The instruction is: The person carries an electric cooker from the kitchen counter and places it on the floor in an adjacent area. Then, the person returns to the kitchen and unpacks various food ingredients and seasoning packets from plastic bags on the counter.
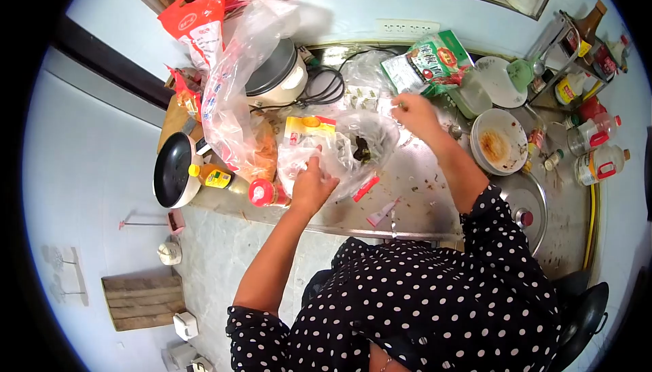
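A clear plastic bag (377,127) with a dark, leafy-looking clump (362,149) inside lies on the metal counter. At its near left side, my left hand (312,187) grips the plastic, index finger pointing up and thumb out to the right. Beside that hand is a red-capped jar (263,192), and a yellow-and-white packet (309,127) lies just beyond it. My right hand (415,115) is over the counter at the bag's far right, fingertips pinched together; what they hold is too small to make out. A green-and-white food packet (429,65) stands behind it.
Left are a large plastic bag (234,93), a rice cooker (282,76), a frying pan (175,168) and a yellow-capped bottle (212,175). Right are stacked bowls (499,142), a sink (536,202) and oil bottles (598,167). Scraps and a small packet (382,214) lie near the front edge.
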A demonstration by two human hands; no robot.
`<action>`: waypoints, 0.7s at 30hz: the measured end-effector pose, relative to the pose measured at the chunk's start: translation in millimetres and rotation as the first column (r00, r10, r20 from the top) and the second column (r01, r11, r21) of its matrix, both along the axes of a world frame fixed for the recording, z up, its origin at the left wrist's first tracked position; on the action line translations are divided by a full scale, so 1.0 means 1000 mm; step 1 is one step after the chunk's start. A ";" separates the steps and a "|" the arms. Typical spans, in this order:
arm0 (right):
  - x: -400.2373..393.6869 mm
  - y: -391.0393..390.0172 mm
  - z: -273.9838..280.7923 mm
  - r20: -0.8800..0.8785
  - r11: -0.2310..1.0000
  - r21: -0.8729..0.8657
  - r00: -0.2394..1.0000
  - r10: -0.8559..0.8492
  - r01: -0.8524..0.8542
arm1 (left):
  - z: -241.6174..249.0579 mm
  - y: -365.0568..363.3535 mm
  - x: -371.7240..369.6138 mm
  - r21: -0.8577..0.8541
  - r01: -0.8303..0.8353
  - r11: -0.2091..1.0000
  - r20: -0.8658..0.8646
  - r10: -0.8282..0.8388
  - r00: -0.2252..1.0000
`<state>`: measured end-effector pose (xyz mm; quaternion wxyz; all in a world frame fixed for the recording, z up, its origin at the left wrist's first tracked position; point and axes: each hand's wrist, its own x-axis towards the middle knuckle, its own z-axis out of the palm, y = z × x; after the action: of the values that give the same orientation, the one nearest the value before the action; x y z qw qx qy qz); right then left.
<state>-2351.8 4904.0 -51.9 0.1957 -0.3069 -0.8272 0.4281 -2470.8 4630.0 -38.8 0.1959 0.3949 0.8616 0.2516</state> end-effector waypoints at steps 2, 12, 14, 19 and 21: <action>-0.003 -0.025 0.002 0.284 0.981 0.113 0.952 0.119 -0.156 | 0.000 0.003 0.001 0.012 0.010 1.000 -0.023 -0.010 1.000; -0.036 -0.017 0.036 -0.311 0.786 -0.553 0.944 0.111 -0.275 | -0.003 -0.001 0.006 0.031 0.014 0.999 -0.095 -0.011 0.995; -0.039 -0.013 0.054 -0.409 0.736 -0.584 0.907 0.097 -0.342 | -0.002 -0.002 0.007 0.023 -0.014 1.000 -0.083 0.016 0.996; -0.077 0.031 0.026 -0.258 0.875 -0.392 0.947 0.193 -0.285 | -0.003 -0.006 -0.001 0.255 -0.067 0.965 0.113 0.040 0.993; -0.093 0.051 0.011 0.004 0.989 0.106 0.994 0.107 -0.107 | 0.019 -0.003 0.004 0.294 -0.162 0.942 0.274 0.080 0.959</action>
<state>-2444.4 4954.8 -41.1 0.1893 -0.2509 -0.8637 0.3939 -2466.6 4626.7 -20.1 0.2251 0.3308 0.8006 0.4460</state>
